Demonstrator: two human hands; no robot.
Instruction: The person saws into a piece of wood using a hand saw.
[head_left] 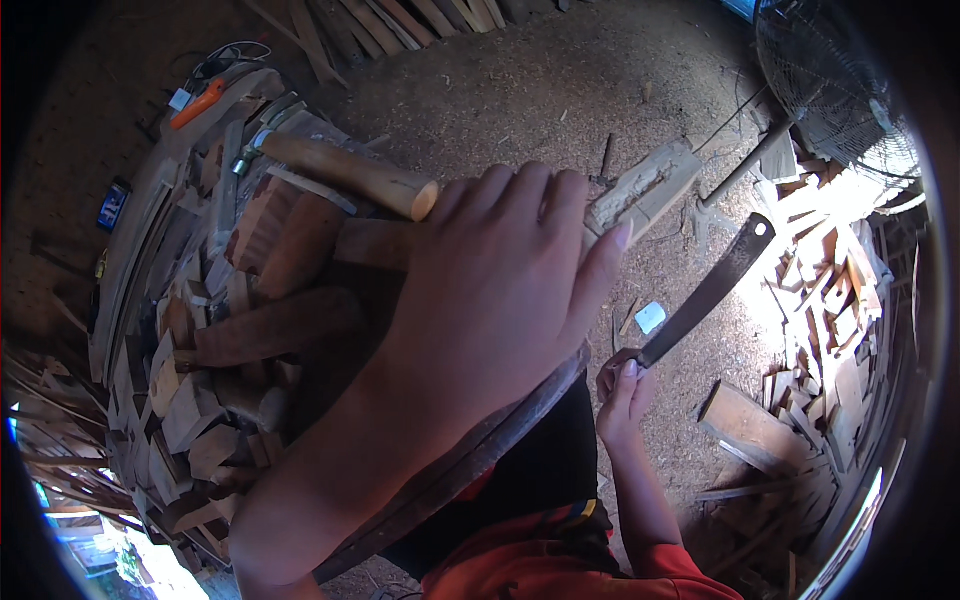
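Observation:
My left hand (500, 290) lies fingers-together over a pale carved wood block (645, 185), pressing it against the edge of a round wooden work stump (470, 470). My right hand (622, 395) is lower right, shut on the handle of a long dark machete (715, 285) whose blade points up and right, away from the block. A hammer with a thick wooden handle (345, 172) lies just left of my left hand, its metal head toward the far left.
Piles of cut wood pieces (220, 330) crowd the left. More offcuts (830, 300) are stacked at right under a standing fan (840, 80). An orange tool (197, 103) lies upper left. Sawdust covers the dirt floor (560, 90).

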